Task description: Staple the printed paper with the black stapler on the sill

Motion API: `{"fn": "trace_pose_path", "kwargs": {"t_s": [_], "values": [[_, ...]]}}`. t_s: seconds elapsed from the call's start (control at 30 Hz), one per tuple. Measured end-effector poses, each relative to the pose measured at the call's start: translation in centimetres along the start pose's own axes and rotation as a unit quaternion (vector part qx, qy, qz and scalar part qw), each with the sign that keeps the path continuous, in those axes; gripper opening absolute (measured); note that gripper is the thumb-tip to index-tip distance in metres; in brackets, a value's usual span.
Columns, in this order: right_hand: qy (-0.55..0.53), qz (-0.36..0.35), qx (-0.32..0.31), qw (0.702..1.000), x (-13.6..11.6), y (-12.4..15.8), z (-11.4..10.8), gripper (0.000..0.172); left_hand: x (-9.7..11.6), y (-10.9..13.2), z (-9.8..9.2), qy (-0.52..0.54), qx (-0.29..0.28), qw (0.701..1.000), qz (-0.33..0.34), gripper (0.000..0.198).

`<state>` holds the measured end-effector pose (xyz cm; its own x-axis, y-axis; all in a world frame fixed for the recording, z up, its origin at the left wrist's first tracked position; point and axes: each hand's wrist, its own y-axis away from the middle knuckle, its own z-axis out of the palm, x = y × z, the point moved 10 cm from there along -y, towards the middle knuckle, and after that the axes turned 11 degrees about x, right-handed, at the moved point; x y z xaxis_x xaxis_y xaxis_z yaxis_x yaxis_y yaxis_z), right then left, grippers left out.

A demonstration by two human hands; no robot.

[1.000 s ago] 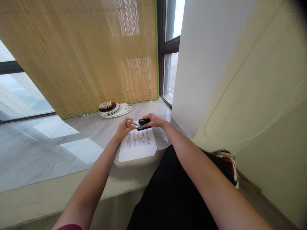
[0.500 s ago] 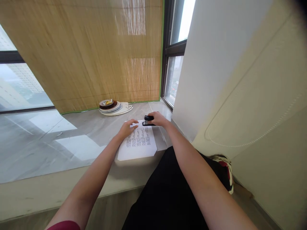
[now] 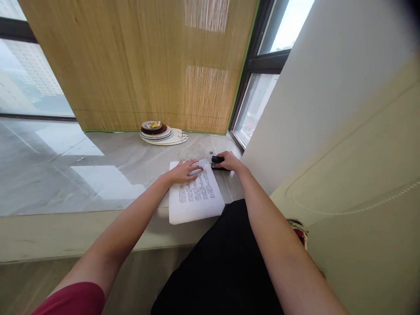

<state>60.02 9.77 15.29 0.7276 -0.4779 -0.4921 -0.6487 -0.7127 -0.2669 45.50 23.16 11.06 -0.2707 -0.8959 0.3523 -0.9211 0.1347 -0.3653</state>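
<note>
Plates (image 3: 155, 136): stacked by the bamboo blind (image 3: 141, 65).
Left hand (image 3: 184, 171): laid open on the printed paper (image 3: 193, 211).
Printed paper: set on the stone sill (image 3: 131, 153).
Black stapler (image 3: 218, 159): held just beside the paper's far right corner.
Right hand (image 3: 231, 161): wrapped around the stapler.

The white printed paper (image 3: 198, 194) lies face up on the gray ledge (image 3: 49, 188), dark lines of text across it, its near edge reaching past the ledge's front. Just beside its far right corner is a black stapler (image 3: 218, 159), nose to the left, with a gap between upper arm and base showing some silvery metal.
</note>
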Motion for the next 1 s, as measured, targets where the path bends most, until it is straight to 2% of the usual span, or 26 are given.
{"fn": "trace_pose_path", "kwargs": {"t_s": [0.1, 0.2, 0.43, 0.53, 0.73, 1.0], "values": [[-0.022, -0.036, -0.028, 0.999, -0.7, 0.1, 0.5, 0.023, 0.2, 0.0, 1.0, 0.031, -0.042, 0.999, -0.003, 0.050], [-0.027, -0.069, -0.050, 0.996, -1.5, 0.2, 1.1, 0.027, 0.4, -0.1, 0.8, 0.060, -0.030, 0.998, -0.002, 0.052], [-0.055, -0.112, -0.036, 0.992, -4.1, 0.1, 2.1, 0.041, 0.6, 0.0, 1.4, 0.074, -0.048, 0.996, 0.012, 0.051], [-0.046, -0.111, -0.040, 0.992, -4.5, 0.2, 2.4, 0.042, 0.7, 0.1, 1.6, 0.067, -0.061, 0.996, 0.018, 0.052], [-0.014, -0.124, 0.007, 0.992, -4.9, -0.2, 2.4, 0.047, 1.1, 0.5, 2.2, 0.007, -0.124, 0.992, 0.018, 0.056], [-0.004, -0.093, 0.019, 0.995, -4.3, -0.8, 2.8, 0.045, 1.2, 0.7, 2.0, -0.006, -0.125, 0.992, 0.019, 0.056]]}}
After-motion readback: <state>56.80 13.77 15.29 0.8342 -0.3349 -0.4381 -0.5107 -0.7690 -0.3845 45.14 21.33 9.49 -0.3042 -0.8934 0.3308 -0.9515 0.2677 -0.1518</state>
